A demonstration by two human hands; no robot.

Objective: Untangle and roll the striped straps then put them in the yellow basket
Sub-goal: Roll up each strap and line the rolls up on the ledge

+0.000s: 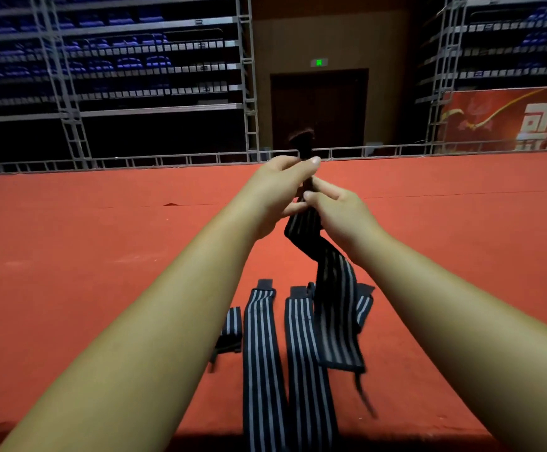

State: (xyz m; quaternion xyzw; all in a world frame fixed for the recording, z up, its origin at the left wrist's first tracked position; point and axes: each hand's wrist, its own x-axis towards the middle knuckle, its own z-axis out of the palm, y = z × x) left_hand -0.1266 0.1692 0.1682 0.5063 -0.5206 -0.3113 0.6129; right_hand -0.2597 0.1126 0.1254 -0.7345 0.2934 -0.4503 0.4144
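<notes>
Striped strap (332,282), flat woven band

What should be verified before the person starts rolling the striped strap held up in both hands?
1. Grip on top end: ok; left hand and right hand both pinch the held strap.
2. Held strap untwisted: not ok; it twists just below the hands.
3. Held strap clear of others: cannot tell; its lower end hangs in front of the two long straps on the red floor.
4. Long straps lie straight: ok.
5. Yellow basket at hand: cannot tell; not in view.
</notes>
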